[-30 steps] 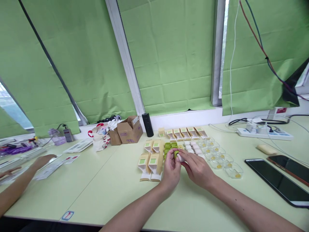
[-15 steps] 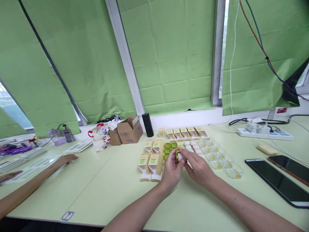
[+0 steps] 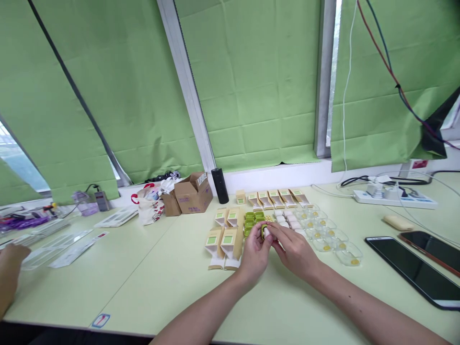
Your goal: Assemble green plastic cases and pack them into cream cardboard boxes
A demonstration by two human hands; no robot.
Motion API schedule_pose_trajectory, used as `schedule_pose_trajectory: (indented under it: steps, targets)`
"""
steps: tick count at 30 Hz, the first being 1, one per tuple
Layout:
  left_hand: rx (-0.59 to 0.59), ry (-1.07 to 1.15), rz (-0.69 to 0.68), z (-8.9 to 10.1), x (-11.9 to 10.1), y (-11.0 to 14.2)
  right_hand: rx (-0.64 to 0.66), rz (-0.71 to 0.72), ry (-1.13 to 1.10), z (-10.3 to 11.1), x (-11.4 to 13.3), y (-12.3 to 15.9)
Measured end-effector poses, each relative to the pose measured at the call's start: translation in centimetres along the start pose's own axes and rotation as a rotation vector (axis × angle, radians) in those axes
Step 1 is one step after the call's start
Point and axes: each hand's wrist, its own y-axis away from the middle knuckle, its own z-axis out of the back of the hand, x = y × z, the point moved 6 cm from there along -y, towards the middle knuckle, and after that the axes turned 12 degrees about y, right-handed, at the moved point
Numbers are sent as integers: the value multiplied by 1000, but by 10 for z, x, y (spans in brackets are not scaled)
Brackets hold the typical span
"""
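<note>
In front of me my left hand (image 3: 254, 254) closes its fingers around a small green cup-like piece (image 3: 263, 230). Against it, my right hand (image 3: 296, 250) pinches a small white piece (image 3: 266, 233); how the two pieces fit together is hidden by the fingers. Just beyond my left hand several square green containers (image 3: 249, 223) stand in rows. Behind my right hand lie rows of small white and pinkish blocks (image 3: 281, 219). To the right are clear plastic cups (image 3: 348, 254), each with a yellow spot. Left of my hands stand open cardboard cartons (image 3: 229, 242) with green labels.
More cartons (image 3: 275, 199) line the back, near a black cylinder (image 3: 220, 186) and a brown box (image 3: 194, 194). Two phones (image 3: 413, 268) and a power strip (image 3: 395, 199) lie at right. Another person's hand (image 3: 12, 258) is at far left beside plastic trays (image 3: 53, 249).
My hands stay in place, with the green and white pieces turned slightly between the fingers. At the left, the other person's arm reached right, then drew back to the left edge.
</note>
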Motion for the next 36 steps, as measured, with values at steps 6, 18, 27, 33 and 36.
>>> schedule_pose_trajectory:
  steps: [6, 18, 27, 33, 36]
  targets:
    - [-11, -16, 5, -1, -1, 1, 6, -26, -22, -2, -2, 1]
    - [-11, 21, 14, 6, -1, -4, 135, -182, -230, -10, -11, 6]
    - [7, 7, 51, 9, -7, -2, 155, -327, -346, -10, -21, 6]
    - [-83, -166, -46, 23, -17, -3, 203, -584, -591, -20, -35, 10]
    - [-109, -302, -164, 28, -22, -5, 253, -710, -755, -27, -37, 14]
